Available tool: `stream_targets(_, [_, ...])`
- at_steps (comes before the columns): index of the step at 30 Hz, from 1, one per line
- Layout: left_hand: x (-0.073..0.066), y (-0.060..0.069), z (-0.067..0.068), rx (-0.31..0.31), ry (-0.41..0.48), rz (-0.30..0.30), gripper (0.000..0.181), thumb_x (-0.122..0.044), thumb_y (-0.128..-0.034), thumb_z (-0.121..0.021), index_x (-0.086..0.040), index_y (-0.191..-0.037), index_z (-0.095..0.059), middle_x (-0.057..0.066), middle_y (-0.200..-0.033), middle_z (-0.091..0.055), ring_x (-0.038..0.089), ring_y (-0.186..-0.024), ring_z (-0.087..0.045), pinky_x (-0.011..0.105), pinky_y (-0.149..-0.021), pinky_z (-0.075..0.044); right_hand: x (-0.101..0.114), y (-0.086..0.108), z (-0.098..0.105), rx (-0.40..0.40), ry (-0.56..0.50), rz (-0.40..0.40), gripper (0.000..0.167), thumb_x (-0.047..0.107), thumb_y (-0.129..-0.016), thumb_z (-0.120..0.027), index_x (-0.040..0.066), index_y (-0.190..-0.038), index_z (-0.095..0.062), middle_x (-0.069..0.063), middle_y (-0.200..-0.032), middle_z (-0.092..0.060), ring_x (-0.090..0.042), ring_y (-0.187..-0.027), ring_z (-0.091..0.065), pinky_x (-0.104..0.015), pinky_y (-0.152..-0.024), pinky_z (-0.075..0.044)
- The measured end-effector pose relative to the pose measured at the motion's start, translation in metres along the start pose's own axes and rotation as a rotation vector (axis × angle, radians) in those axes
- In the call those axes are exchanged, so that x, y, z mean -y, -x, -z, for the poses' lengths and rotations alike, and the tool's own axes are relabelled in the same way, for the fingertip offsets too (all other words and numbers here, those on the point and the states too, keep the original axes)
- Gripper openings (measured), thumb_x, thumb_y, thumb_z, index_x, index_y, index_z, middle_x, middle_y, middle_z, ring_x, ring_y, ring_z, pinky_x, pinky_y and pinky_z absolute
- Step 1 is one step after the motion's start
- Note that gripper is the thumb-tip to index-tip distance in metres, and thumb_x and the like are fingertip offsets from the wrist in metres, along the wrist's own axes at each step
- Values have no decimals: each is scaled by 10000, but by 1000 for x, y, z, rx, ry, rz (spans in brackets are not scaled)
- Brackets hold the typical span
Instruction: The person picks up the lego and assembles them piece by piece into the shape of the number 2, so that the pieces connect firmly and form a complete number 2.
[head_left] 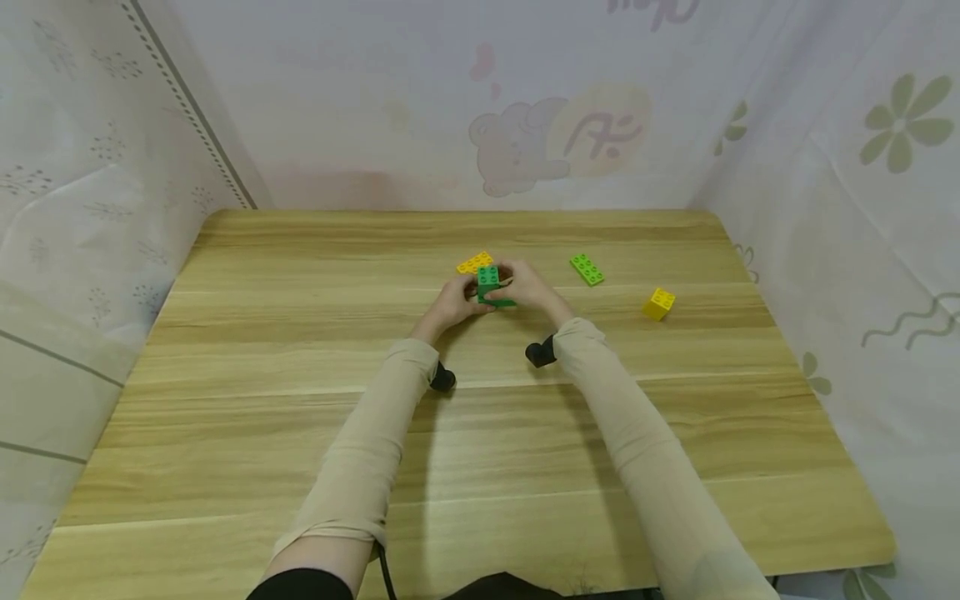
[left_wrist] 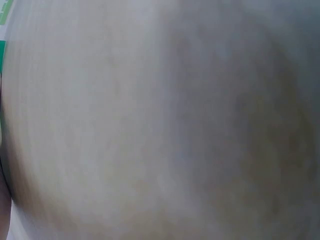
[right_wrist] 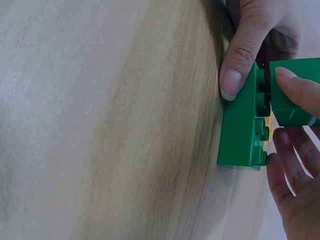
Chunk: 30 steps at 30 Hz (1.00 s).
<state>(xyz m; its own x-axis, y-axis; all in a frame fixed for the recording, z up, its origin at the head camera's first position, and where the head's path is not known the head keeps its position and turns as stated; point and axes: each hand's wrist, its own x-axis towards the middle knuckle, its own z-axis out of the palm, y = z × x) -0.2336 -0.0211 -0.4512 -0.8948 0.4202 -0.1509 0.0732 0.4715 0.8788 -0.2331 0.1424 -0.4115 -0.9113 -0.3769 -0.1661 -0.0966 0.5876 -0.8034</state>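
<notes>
In the head view my left hand [head_left: 452, 303] and right hand [head_left: 528, 287] meet at two green toy building bricks. The right wrist view shows the left thumb pressed along the side of the long green brick [right_wrist: 237, 127], which rests on the table with its studs up. My right hand [right_wrist: 305, 195] pinches a shorter green brick [right_wrist: 292, 110] just over those studs, at one end, with a narrow gap showing between them. Most of the left hand's other fingers are hidden. The left wrist view is mostly blurred tabletop, with a sliver of green at its left edge.
Just behind the hands lies a flat yellow-orange studded brick [head_left: 474, 263]. To the right are a light green flat brick [head_left: 587, 270] and a yellow block [head_left: 659, 304]. Patterned cloth [head_left: 360, 108] hangs behind and beside the wooden table [head_left: 300, 333].
</notes>
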Motion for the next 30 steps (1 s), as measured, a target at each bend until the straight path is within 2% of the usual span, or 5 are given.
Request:
stream_targets(15, [-1,1,0,7,-18,11,458,-102,-783,-707,-9,-1185,-508,124,-1258,-530,240,-1205,-485,325,-1045,-381,-6,-2,-1,31,26,4,393,94,-812,-679,4,-1164,-529,-164,-1150,-568,-282,-1077,-527,-383,-943,-441])
stream_targets(30, [1,0,-1,3,16,2,449,-104,-783,-708,-1,-1174,-513,135,-1241,-537,250,-1186,-497,331,-1033,-395,-3,-3,1,71,77,-23,399,106,-806,-688,-11,-1153,-528,-172,-1141,-575,-275,-1059,-532,-377,-942,-443])
